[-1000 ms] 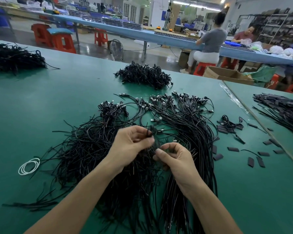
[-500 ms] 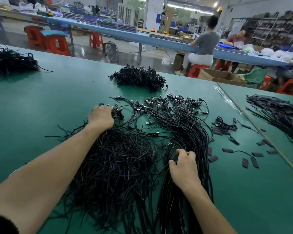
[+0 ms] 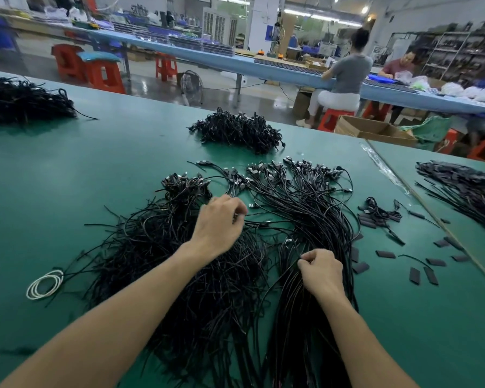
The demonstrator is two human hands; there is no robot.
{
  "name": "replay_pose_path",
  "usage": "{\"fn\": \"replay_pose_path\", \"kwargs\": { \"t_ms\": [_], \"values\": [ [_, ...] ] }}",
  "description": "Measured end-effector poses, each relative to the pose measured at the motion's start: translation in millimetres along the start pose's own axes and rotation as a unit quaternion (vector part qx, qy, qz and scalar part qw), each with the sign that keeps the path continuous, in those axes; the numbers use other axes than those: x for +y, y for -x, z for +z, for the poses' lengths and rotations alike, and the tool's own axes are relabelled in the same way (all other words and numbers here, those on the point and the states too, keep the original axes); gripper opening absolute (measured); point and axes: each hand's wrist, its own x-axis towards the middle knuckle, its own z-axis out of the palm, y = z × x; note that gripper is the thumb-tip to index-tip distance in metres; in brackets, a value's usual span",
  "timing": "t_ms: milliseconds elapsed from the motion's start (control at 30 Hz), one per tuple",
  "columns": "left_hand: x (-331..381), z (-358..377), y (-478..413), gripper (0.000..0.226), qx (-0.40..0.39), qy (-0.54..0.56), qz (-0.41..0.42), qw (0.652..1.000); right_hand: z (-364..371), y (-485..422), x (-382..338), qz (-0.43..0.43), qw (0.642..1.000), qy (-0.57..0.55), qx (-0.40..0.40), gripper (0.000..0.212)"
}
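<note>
Cables (image 3: 314,214) in heaps — left hand (image 3: 219,224) pinches one strand (grip curled tight), right hand (image 3: 323,271) pinches another.

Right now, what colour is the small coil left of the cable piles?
White; the coil shows best in the head view.

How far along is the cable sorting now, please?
Seemingly done: the bundled cable heap farther back. In hand: left hand seems to pinch a cable; right hand grips strands of the right cable pile. Left: that pile and the left cable pile, so most remains.
</note>
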Motion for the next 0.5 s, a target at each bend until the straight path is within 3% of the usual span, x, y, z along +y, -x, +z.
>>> {"fn": "replay_pose_path", "kwargs": {
  "t_ms": [133,233,367,433,500],
  "values": [
    [15.2,7.7,10.8,0.041,-0.149,0.011,0.048,0.988,-7.5,9.1,-11.8,-0.066,0.995,-0.076,0.018,0.009],
    [23.7,14.8,15.0,0.056,-0.18,-0.005,0.092,0.979,-19.1,29.6,-32.0,-0.155,0.974,-0.158,-0.053,0.013],
    [25.6,15.7,12.4,0.036,-0.151,0.01,0.119,0.981,-30.3,64.3,-52.2,-0.257,0.933,-0.168,-0.186,0.012],
    [20.3,11.9,10.2,0.027,-0.085,0.077,0.059,0.992,-38.4,73.0,-55.7,-0.286,0.923,-0.176,-0.187,0.013],
    [9.7,5.4,5.5,0.033,-0.013,0.132,-0.048,0.99,-48.2,73.2,-54.4,-0.3,0.929,-0.179,-0.122,0.018]
  ]
}}
